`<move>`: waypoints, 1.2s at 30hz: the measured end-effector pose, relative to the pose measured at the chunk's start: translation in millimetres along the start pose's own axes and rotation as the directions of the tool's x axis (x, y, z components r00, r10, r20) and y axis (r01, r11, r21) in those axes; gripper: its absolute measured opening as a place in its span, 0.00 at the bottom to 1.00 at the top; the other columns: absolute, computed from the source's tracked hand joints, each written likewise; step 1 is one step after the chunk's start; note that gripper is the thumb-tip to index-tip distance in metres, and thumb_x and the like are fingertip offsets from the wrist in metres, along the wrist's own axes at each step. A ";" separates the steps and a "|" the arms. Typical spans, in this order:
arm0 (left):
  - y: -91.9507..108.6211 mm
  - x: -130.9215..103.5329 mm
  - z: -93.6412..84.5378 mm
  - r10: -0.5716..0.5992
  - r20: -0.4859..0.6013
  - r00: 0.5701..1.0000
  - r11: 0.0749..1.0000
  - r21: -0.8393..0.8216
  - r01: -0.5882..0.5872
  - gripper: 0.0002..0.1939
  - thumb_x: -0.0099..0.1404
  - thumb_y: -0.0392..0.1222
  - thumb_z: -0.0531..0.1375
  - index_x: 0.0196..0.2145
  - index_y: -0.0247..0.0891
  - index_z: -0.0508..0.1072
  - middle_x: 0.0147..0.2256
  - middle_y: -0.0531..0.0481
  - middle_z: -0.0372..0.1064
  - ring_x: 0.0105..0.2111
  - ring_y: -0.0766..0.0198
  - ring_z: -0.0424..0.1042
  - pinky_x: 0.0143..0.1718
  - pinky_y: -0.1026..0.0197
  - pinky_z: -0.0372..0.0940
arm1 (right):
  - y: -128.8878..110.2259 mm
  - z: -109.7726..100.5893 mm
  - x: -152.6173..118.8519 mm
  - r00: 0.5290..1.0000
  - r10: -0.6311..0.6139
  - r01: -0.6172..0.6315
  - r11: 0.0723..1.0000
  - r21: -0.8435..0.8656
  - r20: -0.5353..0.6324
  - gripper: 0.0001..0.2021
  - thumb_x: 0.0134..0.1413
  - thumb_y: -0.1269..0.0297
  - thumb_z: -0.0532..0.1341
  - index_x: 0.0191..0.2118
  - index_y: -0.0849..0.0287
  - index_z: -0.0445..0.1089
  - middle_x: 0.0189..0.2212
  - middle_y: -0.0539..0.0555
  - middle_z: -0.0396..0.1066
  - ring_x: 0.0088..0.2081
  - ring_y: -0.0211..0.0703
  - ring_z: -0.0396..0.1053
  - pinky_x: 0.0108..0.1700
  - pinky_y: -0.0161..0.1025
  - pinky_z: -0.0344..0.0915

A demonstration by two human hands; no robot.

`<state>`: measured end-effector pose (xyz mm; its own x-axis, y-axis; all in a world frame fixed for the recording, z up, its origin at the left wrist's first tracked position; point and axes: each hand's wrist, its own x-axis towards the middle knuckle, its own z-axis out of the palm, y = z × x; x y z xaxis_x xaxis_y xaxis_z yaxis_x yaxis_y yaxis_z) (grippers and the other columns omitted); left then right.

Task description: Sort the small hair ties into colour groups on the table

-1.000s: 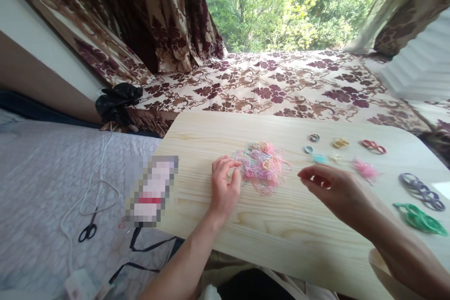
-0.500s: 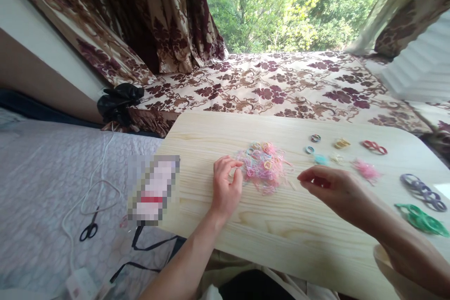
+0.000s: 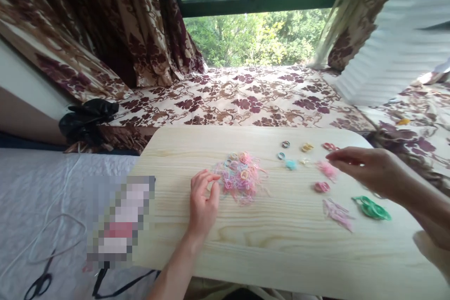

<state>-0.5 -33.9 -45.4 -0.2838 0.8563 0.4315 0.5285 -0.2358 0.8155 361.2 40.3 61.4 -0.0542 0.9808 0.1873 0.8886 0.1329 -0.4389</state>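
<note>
A mixed pile of small pastel elastic bands (image 3: 242,180), mostly pink and lilac, lies mid-table. My left hand (image 3: 204,197) rests at its left edge, fingers curved and thumb apart, with nothing visible in it. My right hand (image 3: 362,164) is over the right side with thumb and fingertips pinched together; whatever they hold is too small to make out. Beneath its fingertips are a light pink bunch (image 3: 326,170) and red bands (image 3: 330,146). Close by are yellow bands (image 3: 307,147), a turquoise bunch (image 3: 291,164), darker pink bands (image 3: 321,187), pale pink bands (image 3: 338,214) and green bands (image 3: 372,208).
The wooden table (image 3: 246,253) stands against a ledge covered in floral cloth (image 3: 242,98). A blurred-out object (image 3: 121,220) lies on its left edge. Scissors (image 3: 40,281) and a white cable (image 3: 61,215) are on the bedding at left. A black bag (image 3: 87,119) sits beyond.
My right hand has moved right and away from me, from beside the mixed pile to above the sorted bunches. My left hand stays by the pile. The view has shifted right and up.
</note>
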 end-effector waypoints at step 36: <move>3.9 0.6 -1.9 -0.022 0.010 1.000 1.000 -0.002 0.022 0.08 0.65 0.36 0.55 0.35 0.41 0.75 0.40 0.47 0.74 0.51 0.56 0.68 0.56 0.51 0.63 | -95.6 67.4 -75.7 0.982 -0.162 0.147 0.979 0.143 0.099 0.14 0.60 0.59 0.52 0.34 0.55 0.75 0.32 0.53 0.78 0.25 0.38 0.72 0.26 0.35 0.65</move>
<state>-0.2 -35.3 -41.2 -0.2874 0.8656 0.4099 0.5207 -0.2180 0.8254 249.7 -37.0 30.0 -0.2422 0.9555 0.1684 0.7968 0.2949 -0.5273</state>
